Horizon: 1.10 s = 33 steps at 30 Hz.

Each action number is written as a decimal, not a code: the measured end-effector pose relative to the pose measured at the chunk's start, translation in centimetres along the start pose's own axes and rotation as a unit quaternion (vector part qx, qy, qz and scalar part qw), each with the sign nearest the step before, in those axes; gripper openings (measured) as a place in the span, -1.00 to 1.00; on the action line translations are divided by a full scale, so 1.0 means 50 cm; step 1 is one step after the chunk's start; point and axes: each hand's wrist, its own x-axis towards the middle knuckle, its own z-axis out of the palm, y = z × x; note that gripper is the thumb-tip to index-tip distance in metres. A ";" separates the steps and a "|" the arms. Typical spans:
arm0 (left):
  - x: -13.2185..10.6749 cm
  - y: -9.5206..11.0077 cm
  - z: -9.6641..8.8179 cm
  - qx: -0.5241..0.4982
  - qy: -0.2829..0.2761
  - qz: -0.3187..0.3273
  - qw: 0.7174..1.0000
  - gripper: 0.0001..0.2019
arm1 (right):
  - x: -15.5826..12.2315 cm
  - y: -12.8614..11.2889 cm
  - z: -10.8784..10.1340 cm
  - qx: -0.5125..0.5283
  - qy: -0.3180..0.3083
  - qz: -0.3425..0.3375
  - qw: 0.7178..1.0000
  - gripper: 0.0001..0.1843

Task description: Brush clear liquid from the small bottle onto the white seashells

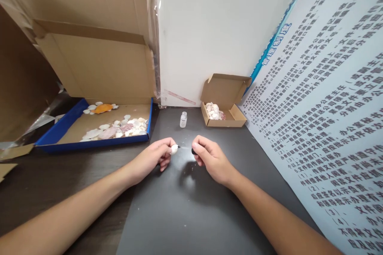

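Note:
My left hand [158, 154] pinches a small white ribbed shell [174, 149] over the dark mat. My right hand [209, 156] is closed on a thin brush with a black cap [193, 152]; its fine tip points left and touches or nearly touches the shell. Just beyond my hands a small clear glass bottle [183, 119] stands upright with no cap on it.
A blue-rimmed cardboard tray [62, 125] at the left holds several white, pink and orange shells. A small open cardboard box [236, 116] at the back right holds more shells. A printed poster [323, 119] leans along the right side. White wall behind.

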 end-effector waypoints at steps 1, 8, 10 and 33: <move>0.000 0.000 0.000 -0.001 0.000 0.001 1.000 -0.91 | -0.001 -0.001 0.000 0.030 -0.020 0.005 0.999 -0.64; 0.002 -0.004 -0.003 0.002 -0.005 0.004 1.000 -0.91 | -0.002 0.003 0.000 -0.152 0.023 -0.019 0.988 -0.61; 0.002 -0.003 -0.003 0.005 -0.006 0.004 1.000 -0.93 | -0.003 0.003 0.000 -0.154 0.032 -0.027 0.987 -0.60; 0.001 -0.002 -0.004 -0.021 0.011 -0.002 1.000 -0.89 | -0.001 0.004 0.005 -0.039 -0.011 0.004 0.999 -0.61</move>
